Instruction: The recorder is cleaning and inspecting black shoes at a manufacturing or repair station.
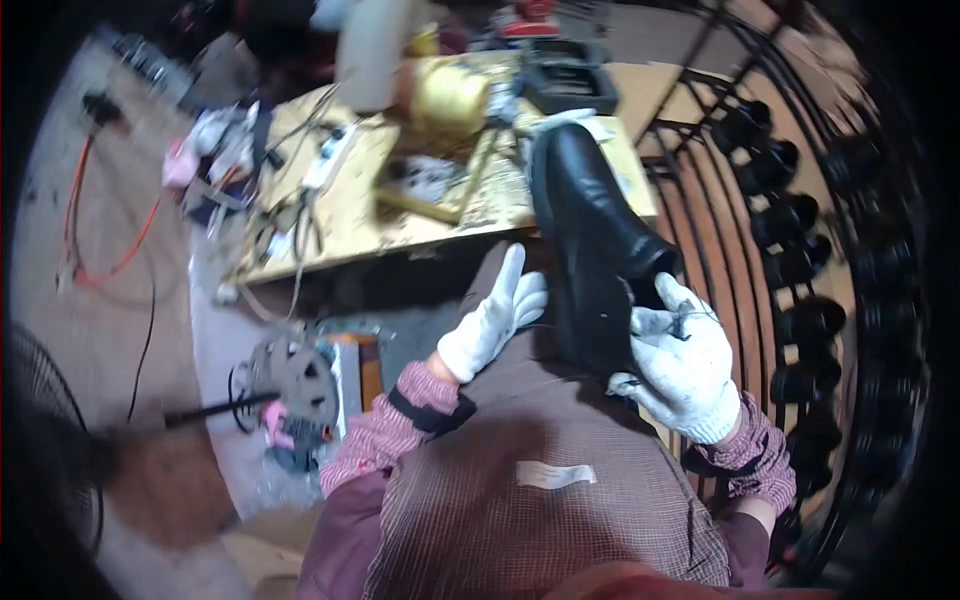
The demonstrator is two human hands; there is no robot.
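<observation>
The black leather shoe (pixel 590 240) stands sole-up on the lap, toe toward twelve o'clock. The right hand (pixel 685 365), gloved, grips its heel end at four o'clock; the left hand (pixel 495 320) lies open, fingers straight, against its nine o'clock side. Best to brace firmly, keeping the shoe steady.

The shoe (pixel 595 235) at centre right of the frame is glossy black all over. Both hands wear white knit gloves: the left hand (pixel 495 318) clean white, the right hand (pixel 685 362) white smudged with dark grey. The sleeves (pixel 385 435) are a fine red-and-white check with a black band at the left wrist. The apron (pixel 530 470) at lower centre is brown with a thin pale grid. The counter (pixel 350 215) in the upper middle is yellow wood with dark stains. An orange cable (pixel 85 215) runs at upper left. The rack (pixel 800 250) at the right holds rows of black shoes.
</observation>
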